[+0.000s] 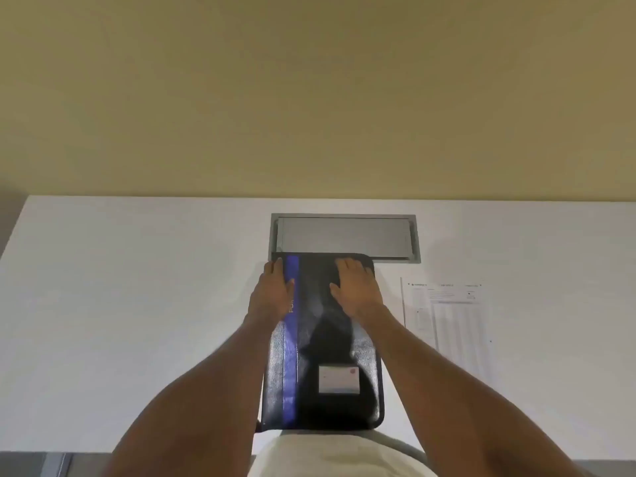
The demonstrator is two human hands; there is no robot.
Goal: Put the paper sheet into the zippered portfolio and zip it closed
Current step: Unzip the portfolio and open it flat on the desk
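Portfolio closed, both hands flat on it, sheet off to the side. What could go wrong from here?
1. The portfolio overhangs the table's near edge; pulling the zipper could drag it off.
2. The paper sheet lies outside, to its right; swinging the cover open that way could land on it or push it.
3. Left hand and right hand press only the far end, so the near end may lift or pivot.

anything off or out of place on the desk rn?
Mostly tidy. The portfolio lies closed and roughly square to the desk, but its far edge overlaps the grey cable hatch. The paper sheet still lies outside, to its right. Left hand and right hand rest flat on the cover.
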